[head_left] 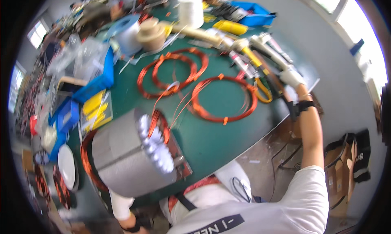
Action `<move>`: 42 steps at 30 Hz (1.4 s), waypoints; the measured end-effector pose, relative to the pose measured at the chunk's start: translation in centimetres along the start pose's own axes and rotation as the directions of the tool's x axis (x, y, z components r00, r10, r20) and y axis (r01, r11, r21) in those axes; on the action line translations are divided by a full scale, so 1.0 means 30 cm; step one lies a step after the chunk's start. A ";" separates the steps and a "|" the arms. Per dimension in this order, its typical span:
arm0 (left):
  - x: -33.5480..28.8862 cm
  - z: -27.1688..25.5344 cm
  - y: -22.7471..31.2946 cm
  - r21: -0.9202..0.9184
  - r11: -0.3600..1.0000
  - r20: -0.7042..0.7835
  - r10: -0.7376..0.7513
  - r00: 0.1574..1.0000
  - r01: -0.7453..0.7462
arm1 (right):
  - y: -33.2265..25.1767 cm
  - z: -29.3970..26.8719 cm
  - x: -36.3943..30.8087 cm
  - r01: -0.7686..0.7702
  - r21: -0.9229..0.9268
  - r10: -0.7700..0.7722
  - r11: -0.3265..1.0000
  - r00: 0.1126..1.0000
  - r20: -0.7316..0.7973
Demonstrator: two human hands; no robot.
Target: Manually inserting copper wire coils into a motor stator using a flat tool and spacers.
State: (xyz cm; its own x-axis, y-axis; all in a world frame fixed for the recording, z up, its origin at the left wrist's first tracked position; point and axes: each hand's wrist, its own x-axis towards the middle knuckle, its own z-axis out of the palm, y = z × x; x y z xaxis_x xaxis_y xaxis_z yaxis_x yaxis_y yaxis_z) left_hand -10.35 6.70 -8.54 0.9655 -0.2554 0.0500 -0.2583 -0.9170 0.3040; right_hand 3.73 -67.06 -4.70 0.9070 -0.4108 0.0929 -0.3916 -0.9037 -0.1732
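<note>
A grey cylindrical motor stator (126,156) lies on its side at the near left of the green table, with white insulation and copper wire loops at its right end. My left hand (121,205), in a white glove, is against the stator's lower near side; its fingers are hidden. My right arm stretches out to the table's right edge. There my right hand (292,76), also gloved in white, is over the end of a pale rod-like tool (271,51). Blur hides how its fingers are placed. Yellow-handled scissors (264,91) lie just left of it.
Tied copper wire coils (225,119) lie across the table's middle. Blue bins (106,77) with plastic bags and a tray of yellow strips (95,109) stand left. Spools (190,12), a yellow bundle (230,27) and a blue tray (255,15) fill the back.
</note>
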 end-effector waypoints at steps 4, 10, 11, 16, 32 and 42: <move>0.098 -0.048 0.006 -0.082 0.996 -0.168 -0.055 0.984 0.041 | -0.231 -0.122 -0.220 0.068 0.617 0.060 0.784 0.981 -0.184; 0.128 -0.025 0.011 -0.156 0.984 -0.278 -0.125 0.953 0.084 | -0.564 -0.136 -0.532 0.546 0.615 -0.633 0.568 0.768 -0.097; 0.144 -0.003 0.017 -0.159 0.984 -0.298 -0.123 0.947 0.078 | -0.609 -0.127 -0.551 0.581 0.625 -0.694 0.522 0.715 -0.085; 0.229 0.114 0.024 -0.170 0.985 -0.376 -0.105 0.921 0.043 | -0.721 -0.085 -0.525 0.607 0.661 -0.789 0.441 0.613 -0.038; 0.423 0.247 -0.003 -0.223 0.975 -0.505 -0.096 0.858 -0.022 | -0.854 -0.055 -0.409 0.841 0.513 -0.963 0.171 0.254 -0.096; 0.280 0.139 0.029 -0.430 0.902 -0.511 -0.214 0.832 -0.032 | -0.967 -0.124 -0.350 -0.017 0.611 -0.594 0.791 0.214 0.775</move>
State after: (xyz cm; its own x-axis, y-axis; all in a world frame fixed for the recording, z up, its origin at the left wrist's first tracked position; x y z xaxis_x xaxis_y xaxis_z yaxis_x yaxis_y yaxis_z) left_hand -2.60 2.50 -11.82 0.8751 0.1407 0.4630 -0.2500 -0.6878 0.6815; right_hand 4.98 -36.97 2.99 0.5466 0.5428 -0.6376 -0.2303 -0.6346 -0.7377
